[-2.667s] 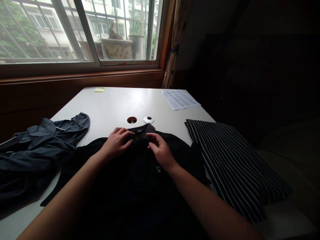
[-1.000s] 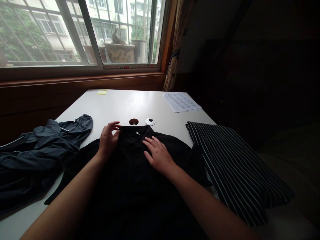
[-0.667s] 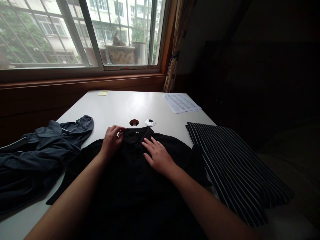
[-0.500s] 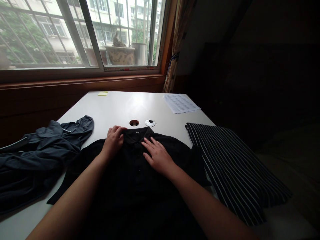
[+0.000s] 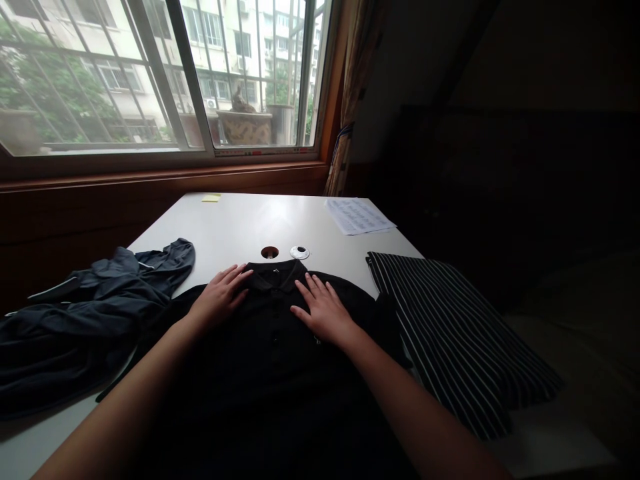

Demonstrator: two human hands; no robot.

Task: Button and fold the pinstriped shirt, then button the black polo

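A black polo shirt point(image 5: 270, 380) lies spread on the white table point(image 5: 235, 230), its collar point(image 5: 277, 275) toward the window and its button placket facing up. My left hand point(image 5: 220, 293) rests flat on the shirt just left of the collar, fingers stretched out. On the other side of the collar, my right hand point(image 5: 325, 310) lies palm down on the cloth with its fingers spread. Neither hand grips the fabric. The shirt's lower part fades into shadow between my forearms.
A crumpled dark grey-blue garment point(image 5: 100, 307) lies at the left. Folded black cloth with white stripes point(image 5: 450, 327) is at the right. Farther back are a cable hole point(image 5: 270, 253), its round cover point(image 5: 300, 253), printed sheets point(image 5: 357, 216) and a yellow note point(image 5: 211, 198).
My left hand has let go of the collar's edge and flattened onto the shirt, a bit to the left. My right hand has slid slightly right, off the collar. The view has tilted up a little.
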